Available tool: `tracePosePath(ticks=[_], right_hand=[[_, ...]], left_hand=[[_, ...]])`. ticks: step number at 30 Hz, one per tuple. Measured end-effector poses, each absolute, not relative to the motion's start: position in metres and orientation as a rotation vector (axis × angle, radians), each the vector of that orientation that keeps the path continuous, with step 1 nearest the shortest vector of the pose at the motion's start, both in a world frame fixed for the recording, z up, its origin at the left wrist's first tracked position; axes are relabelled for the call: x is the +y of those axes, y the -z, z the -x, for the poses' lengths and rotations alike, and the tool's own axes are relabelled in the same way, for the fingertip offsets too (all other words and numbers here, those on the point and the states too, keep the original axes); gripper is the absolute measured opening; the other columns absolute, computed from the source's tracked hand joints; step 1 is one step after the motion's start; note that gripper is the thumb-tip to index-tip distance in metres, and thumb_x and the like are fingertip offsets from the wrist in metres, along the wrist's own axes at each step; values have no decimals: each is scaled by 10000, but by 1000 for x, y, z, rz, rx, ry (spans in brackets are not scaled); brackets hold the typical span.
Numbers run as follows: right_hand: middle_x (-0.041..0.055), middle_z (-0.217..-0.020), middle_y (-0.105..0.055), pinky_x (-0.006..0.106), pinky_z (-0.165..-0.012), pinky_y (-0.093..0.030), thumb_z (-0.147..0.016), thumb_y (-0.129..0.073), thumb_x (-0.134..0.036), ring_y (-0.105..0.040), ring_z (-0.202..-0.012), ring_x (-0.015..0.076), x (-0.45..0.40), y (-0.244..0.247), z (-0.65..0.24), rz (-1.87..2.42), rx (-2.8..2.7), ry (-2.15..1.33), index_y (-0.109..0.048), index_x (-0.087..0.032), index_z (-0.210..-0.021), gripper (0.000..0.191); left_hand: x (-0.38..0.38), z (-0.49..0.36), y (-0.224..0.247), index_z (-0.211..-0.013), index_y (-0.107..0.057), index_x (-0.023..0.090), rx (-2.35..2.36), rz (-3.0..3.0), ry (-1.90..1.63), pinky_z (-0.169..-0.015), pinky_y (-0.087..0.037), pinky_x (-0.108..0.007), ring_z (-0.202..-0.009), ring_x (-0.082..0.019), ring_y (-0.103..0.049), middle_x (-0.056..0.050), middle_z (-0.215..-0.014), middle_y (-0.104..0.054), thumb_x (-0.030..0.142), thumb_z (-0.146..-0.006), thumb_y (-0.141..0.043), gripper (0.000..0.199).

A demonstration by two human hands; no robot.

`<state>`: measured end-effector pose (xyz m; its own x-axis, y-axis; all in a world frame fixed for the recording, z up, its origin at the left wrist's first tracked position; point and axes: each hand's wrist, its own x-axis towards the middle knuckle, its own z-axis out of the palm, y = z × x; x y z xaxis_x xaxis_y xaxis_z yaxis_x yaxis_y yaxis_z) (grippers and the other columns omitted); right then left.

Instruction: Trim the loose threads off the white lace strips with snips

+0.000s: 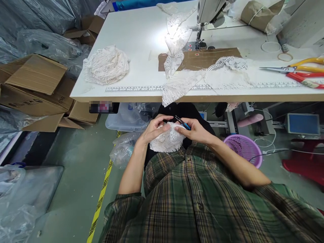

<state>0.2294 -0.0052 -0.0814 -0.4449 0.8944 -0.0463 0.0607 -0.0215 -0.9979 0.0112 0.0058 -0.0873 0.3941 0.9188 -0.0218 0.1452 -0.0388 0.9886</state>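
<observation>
Over my lap, below the table edge, a bunched piece of white lace (165,141) hangs between both hands. My left hand (155,130) is closed on its left side, thumb on top. My right hand (194,131) pinches the lace's upper right edge between thumb and finger. Tucked in that same hand are blue-handled thread snips (184,123), their dark tips pointing up and left. The fingers beneath the lace are partly hidden.
On the white table (141,37) lie a lace pile (107,65), a lace strip (174,50) drooping over the front edge, and scissors (303,71). A sewing machine (210,13) stands behind. Cardboard boxes (35,87) are at left, a purple basket (243,148) at right.
</observation>
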Motion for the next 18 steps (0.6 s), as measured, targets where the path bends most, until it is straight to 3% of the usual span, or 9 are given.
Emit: tracePosePath(ticks=[2, 5, 8, 12, 14, 18], right_hand=[[-4, -730, -566, 237, -590, -377, -852, -683, -487, -461, -655, 111, -7, 81, -229, 1011, -1612, -1513, -676, -146, -862, 341], [-8, -734, -553, 235, -591, -370, -879, -657, -460, -447, -654, 109, -9, 80, -233, 1000, -1675, -1469, -673, -150, -867, 311], [-5, -734, -574, 237, -600, -372, -893, -639, -409, -458, -659, 113, -11, 79, -236, 1015, -1738, -1395, -678, -152, -874, 260], [5, -764, -632, 237, -611, -379, -895, -615, -337, -489, -662, 115, -10, 77, -236, 1050, -1781, -1320, -689, -152, -912, 200], [10, -781, -650, 238, -619, -384, -885, -611, -311, -507, -670, 118, -8, 77, -235, 1061, -1785, -1305, -688, -148, -918, 183], [17, -798, -675, 253, -653, -402, -872, -594, -282, -537, -691, 132, -6, 81, -233, 1091, -1798, -1236, -690, -150, -916, 169]], left_hand=[[10, -16, 86, -1145, -742, 203, 974, -1513, -828, -865, -455, -350, -1022, -247, -594, -111, -1120, -641, 582, -778, -737, 527], [11, -22, 84, -924, -752, 173, 934, -1483, -810, -822, -467, -331, -978, -229, -608, -108, -1078, -653, 538, -767, -766, 397], [7, -25, 80, -776, -682, 156, 945, -1427, -819, -677, -440, -281, -772, -160, -586, -70, -912, -661, 510, -741, -800, 375], [2, -26, 76, -753, -641, 168, 1087, -1409, -813, -489, -245, -241, -493, -72, -341, 51, -564, -469, 486, -735, -817, 364], [2, -26, 75, -753, -639, 172, 1127, -1408, -827, -474, -200, -246, -473, -66, -287, 72, -525, -407, 478, -733, -819, 356], [4, -27, 76, -822, -659, 174, 1178, -1394, -859, -470, -211, -239, -488, -66, -301, 67, -568, -456, 454, -677, -861, 374]])
